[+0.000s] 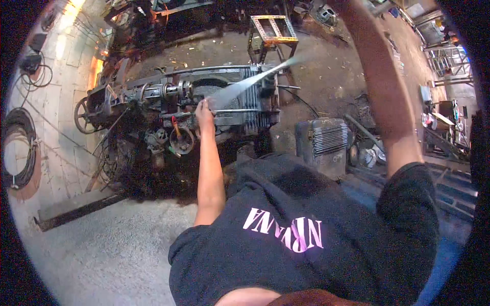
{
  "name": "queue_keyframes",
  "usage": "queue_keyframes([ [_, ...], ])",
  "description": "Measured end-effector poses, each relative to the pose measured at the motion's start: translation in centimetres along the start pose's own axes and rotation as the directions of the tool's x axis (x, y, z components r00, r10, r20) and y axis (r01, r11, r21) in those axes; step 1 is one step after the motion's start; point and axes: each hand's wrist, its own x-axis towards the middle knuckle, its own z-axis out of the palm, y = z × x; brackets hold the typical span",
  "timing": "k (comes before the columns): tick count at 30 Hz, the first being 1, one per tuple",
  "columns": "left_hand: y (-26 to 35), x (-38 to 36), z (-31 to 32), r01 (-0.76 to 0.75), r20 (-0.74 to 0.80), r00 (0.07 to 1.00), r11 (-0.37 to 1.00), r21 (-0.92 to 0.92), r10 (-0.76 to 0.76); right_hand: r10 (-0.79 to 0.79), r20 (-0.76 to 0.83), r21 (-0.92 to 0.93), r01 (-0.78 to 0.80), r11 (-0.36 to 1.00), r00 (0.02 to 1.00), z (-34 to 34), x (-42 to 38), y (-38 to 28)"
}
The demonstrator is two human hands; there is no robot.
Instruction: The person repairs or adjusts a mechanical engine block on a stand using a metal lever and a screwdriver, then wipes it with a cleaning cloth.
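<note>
My left hand [205,113] reaches over the bed of a greasy lathe [224,120], its fingers closed. At the fingertips starts a long pale streak [255,79], smeared by motion, which narrows toward the upper right across the lathe's end; I cannot tell what it is. Just left of that hand sit the lathe's chuck [185,89] and spindle parts. Below them are a handwheel [181,142] and a small red-orange object [174,122]. My right arm [380,76] is stretched up past the top edge, so the right hand is out of frame.
A rusty metal frame stand [275,30] rises behind the lathe. A grey ribbed motor-like housing [322,140] stands right of it, close to my body. Coiled black hose [20,148] hangs at the left wall. Scraps litter the dark floor [316,86].
</note>
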Motion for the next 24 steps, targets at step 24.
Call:
queue_keyframes([
  [24,-2.4,-3.3,-12.2,-0.086,-0.291,0.935,0.926,0.368,0.203,0.066,-0.439,-0.773,-0.414,0.48,0.896,16.0,-28.7,15.5],
])
